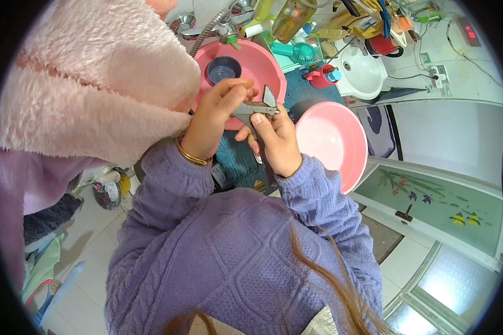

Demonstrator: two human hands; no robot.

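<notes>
Just above a pink basin (pixel 271 70), both hands are at a grey metal tool (pixel 255 108) with a flat, angular, blade-like end pointing up; I cannot make out its exact kind. My right hand (pixel 280 140) wraps round its lower part, and a dark strip, perhaps its handle, runs down below the palm. My left hand (pixel 215 114), a gold bracelet on its wrist, has its fingers bent together at the tool's left end. Whether those fingers pinch anything is hidden. Inside the basin, behind the left hand, sits a dark round bowl (pixel 223 69).
A lighter pink tub (pixel 335 139) stands at the right. Fluffy pale-pink cloth (pixel 112 72) hangs close to my left arm. Beyond are a tap with a hose (pixel 223 30), a green round brush (pixel 303 52), a pink-red mug (pixel 320 77) and a small white washbasin (pixel 369 84).
</notes>
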